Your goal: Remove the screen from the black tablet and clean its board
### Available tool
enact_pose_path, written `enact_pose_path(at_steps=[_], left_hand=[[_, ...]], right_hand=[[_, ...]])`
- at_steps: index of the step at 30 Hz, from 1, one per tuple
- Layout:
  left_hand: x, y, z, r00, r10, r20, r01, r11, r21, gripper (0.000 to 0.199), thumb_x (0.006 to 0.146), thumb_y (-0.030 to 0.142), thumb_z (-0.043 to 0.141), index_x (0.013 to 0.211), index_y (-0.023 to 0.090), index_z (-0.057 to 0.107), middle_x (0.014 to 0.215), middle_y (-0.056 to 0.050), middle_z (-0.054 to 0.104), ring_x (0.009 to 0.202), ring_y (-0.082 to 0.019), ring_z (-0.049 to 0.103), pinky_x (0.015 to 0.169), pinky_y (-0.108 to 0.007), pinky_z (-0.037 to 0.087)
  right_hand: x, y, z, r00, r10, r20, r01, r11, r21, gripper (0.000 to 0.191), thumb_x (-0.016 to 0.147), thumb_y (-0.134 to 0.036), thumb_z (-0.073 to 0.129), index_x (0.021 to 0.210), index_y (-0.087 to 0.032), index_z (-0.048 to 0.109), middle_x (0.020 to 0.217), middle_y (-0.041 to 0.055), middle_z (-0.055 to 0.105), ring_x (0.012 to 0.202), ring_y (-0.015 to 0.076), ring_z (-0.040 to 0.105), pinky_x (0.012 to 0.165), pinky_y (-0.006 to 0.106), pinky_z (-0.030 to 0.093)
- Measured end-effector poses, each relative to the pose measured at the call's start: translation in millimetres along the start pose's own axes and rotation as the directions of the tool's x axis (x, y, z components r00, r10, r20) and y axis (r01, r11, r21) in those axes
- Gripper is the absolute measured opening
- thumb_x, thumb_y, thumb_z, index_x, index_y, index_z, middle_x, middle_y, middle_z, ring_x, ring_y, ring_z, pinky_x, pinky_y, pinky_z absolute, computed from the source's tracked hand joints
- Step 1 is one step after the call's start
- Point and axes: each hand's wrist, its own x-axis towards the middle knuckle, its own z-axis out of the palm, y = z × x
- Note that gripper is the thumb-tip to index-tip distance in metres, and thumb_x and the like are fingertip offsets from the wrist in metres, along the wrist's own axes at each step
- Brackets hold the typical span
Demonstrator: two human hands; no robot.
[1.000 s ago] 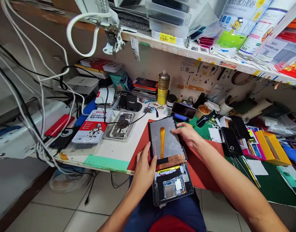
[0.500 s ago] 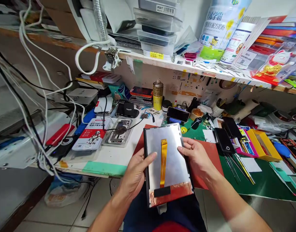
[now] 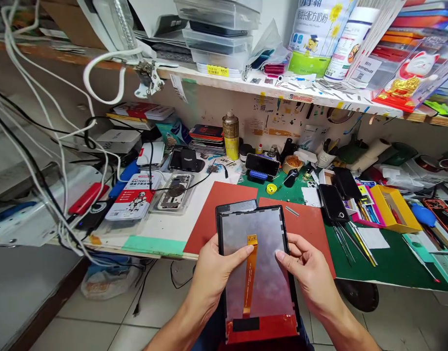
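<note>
While left hand (image 3: 216,268) and right hand (image 3: 311,268) are gripping the panel (image 3: 271,292) across its width, left thumb (image 3: 242,255) is touching ribbon cable (image 3: 250,282).

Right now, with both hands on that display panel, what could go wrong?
The left hand lies against or just beside the orange flex cable near its upper end, so a push there might crease it. The display panel sits askew over the black housing, whose upper left corner shows past it; sliding one on the other could scrape them. The panel's lower end juts past the red mat, so if the right hand loosened, it might slip.
</note>
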Motion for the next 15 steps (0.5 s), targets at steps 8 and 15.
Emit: enact_pose_path(at_steps=[8, 15], left_hand=[[-2.6, 5.1, 8.3, 1.000, -0.012, -0.017, 0.013, 0.999, 0.032, 0.059, 0.062, 0.042, 0.100, 0.109, 0.015, 0.074, 0.109, -0.014, 0.084, 0.092, -0.030, 0.080, 0.081, -0.039, 0.067], [-3.7, 9.3, 8.5, 0.998, -0.043, -0.042, 0.046, 0.997, 0.068, 0.063, 0.060, 0.045, 0.100, 0.110, 0.016, 0.074, 0.109, -0.012, 0.084, 0.095, -0.032, 0.081, 0.083, -0.040, 0.067]], right_hand=[[-3.0, 4.5, -6.6, 1.000, 0.010, -0.024, -0.009, 0.999, 0.052, 0.040, 0.089, -0.042, 0.086, 0.122, -0.023, 0.074, 0.122, 0.0110, 0.080, 0.107, 0.0276, 0.077, 0.093, 0.041, 0.064], [-1.1, 8.8, -8.2, 0.999, 0.036, -0.011, -0.035, 0.996, 0.083, 0.042, 0.089, -0.043, 0.086, 0.124, -0.023, 0.074, 0.123, 0.0110, 0.079, 0.105, 0.0252, 0.077, 0.093, 0.040, 0.062]])
